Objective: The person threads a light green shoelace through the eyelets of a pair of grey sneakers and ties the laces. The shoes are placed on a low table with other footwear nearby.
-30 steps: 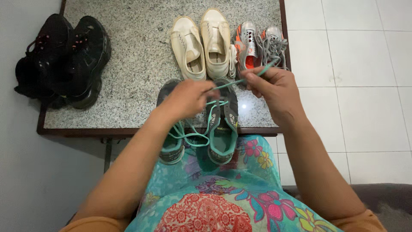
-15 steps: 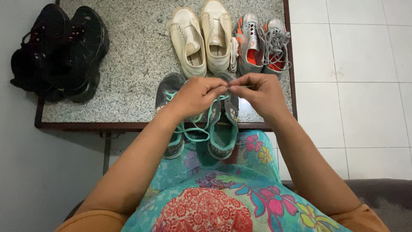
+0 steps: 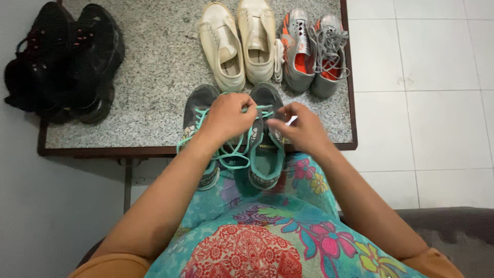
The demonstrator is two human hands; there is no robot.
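Observation:
Two grey sneakers with teal lining lie at the table's near edge, the right one (image 3: 266, 154) and the left one (image 3: 201, 110), partly resting on my lap. A teal lace (image 3: 234, 157) runs through them and loops loosely between them. My left hand (image 3: 226, 117) pinches the lace over the right sneaker's tongue. My right hand (image 3: 301, 129) grips the same lace at that sneaker's right side, close beside the left hand.
The speckled stone table (image 3: 154, 92) with a dark wood rim also holds black sneakers (image 3: 67, 62) at the left, a cream pair (image 3: 242, 44) and a silver-orange pair (image 3: 314, 49) at the back. White tile floor (image 3: 427, 103) lies right.
My right hand has come down from pulling the lace up and out at the right; both hands now sit lower, together over the right teal sneaker. The view shifted slightly.

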